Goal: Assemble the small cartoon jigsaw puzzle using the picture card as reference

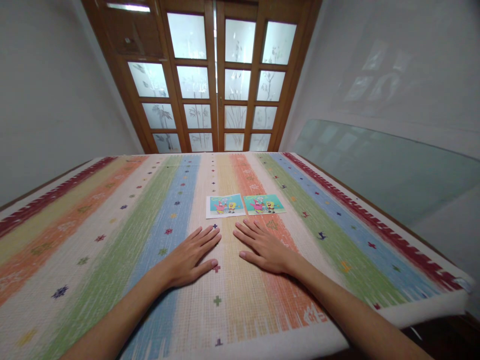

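Two small cartoon picture cards lie side by side on the striped cloth. The left card (225, 206) has a white border and shows a pink starfish figure and a yellow square figure. The right card (264, 204) carries much the same scene in stronger turquoise and has no wide border. My left hand (194, 255) rests flat on the cloth, fingers spread, just below the left card. My right hand (264, 248) lies flat below the right card, its fingertips close to the cards' lower edges. Both hands hold nothing.
A striped, patterned cloth (112, 270) covers the wide table, its front edge hanging near my forearms. Wooden doors (217, 115) with frosted panes stand beyond the far edge. A pale glass panel (360, 165) leans along the right wall; a plain wall (48, 90) is on the left.
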Demonstrator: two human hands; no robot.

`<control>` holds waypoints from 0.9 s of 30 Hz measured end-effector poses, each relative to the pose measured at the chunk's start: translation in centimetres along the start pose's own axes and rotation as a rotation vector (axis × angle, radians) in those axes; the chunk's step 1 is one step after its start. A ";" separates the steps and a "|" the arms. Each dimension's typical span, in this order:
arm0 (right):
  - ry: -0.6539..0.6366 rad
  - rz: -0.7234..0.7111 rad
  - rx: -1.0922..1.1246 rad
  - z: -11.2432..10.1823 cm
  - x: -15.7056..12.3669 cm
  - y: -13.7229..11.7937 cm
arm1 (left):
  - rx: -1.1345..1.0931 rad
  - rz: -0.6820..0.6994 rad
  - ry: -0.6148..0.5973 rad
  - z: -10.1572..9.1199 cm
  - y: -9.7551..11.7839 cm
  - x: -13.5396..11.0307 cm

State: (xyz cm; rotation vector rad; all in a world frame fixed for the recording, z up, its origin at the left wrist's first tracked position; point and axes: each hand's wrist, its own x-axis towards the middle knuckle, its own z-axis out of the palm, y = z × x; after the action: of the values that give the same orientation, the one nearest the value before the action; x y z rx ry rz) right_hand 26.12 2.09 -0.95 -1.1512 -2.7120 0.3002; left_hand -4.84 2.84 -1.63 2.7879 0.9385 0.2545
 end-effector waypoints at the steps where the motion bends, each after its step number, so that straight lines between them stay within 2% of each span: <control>1: 0.003 0.000 0.001 0.0 0.0 0.0 | 0.000 0.002 0.002 0.0 0.0 0.0; 27: 0.031 -0.025 0.014 0.3 0.0 0.2 | -0.017 0.012 0.021 0.0 0.1 0.0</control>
State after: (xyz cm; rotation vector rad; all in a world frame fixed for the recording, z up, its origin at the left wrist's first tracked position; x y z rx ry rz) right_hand 26.22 2.19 -1.26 -1.1075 -2.6910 0.2950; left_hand -4.79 2.78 -1.61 2.7809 0.9203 0.2925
